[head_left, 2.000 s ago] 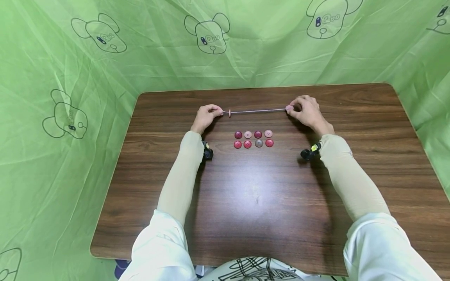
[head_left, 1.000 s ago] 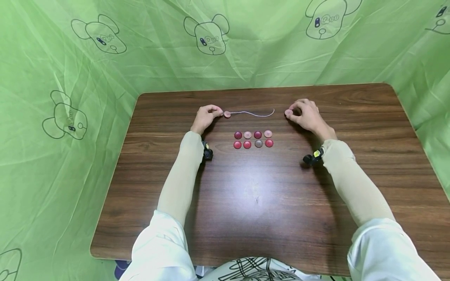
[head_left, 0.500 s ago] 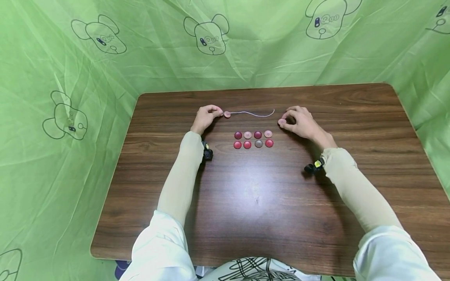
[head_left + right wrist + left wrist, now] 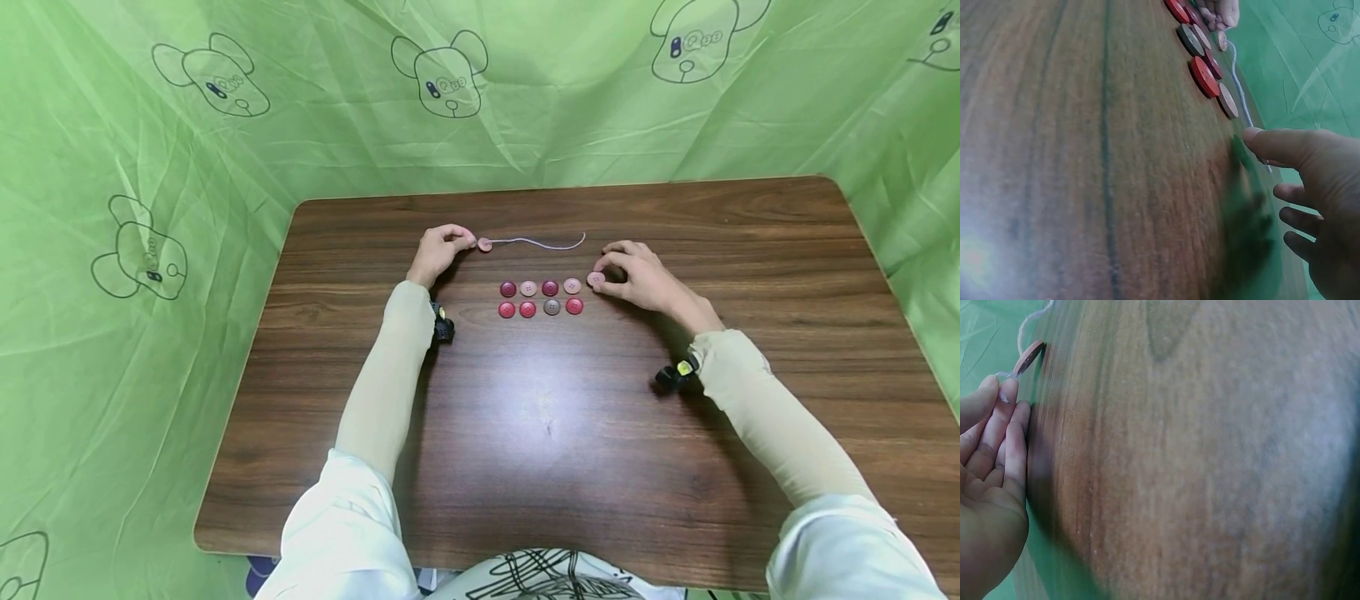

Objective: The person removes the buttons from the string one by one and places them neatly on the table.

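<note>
In the head view my left hand is at the far left, pinching one end of a pale string between thumb and finger. A pink button is threaded on that string right beside the fingertips, and the string's loose end curves off to the right. My right hand pinches another pink button at the right end of the upper row of buttons; in the right wrist view this button is hidden. The nearest button in that row is a pale pink button.
Two rows of buttons lie mid-table: dark red and pale pink above, with a grey button among red ones below, such as the red button. The brown wooden table is bounded at the back by a green sheet.
The string went slack as my right hand drew its pink button off the end. That hand then carried the button down and left towards the rows. My left hand has stayed in place.
</note>
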### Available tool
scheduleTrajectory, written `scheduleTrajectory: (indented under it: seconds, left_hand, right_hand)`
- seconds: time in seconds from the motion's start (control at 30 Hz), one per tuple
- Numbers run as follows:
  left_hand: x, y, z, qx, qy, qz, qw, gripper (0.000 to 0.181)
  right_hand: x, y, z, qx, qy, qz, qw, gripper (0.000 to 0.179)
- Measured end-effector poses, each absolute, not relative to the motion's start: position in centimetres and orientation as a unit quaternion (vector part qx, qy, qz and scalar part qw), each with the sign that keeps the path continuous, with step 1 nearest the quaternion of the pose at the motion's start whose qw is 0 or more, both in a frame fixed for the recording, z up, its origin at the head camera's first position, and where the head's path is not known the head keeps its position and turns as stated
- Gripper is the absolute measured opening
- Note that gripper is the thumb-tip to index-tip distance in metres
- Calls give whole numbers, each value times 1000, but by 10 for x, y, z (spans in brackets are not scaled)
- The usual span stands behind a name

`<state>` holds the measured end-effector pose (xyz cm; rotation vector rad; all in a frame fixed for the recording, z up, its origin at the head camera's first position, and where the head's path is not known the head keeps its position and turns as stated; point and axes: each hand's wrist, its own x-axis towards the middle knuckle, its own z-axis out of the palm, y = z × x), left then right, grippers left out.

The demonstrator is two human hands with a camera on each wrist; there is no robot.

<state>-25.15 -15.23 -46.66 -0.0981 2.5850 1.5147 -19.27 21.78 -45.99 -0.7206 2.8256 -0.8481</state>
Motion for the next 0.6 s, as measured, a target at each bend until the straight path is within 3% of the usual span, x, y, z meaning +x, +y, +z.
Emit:
scheduleTrajectory:
  seconds: [0.6]
  left_hand:
    - [-250, -152, -466, -31, 858, 509, 68, 14]
  right_hand:
    - [-187, 216, -462, -243, 932, -265, 55, 28]
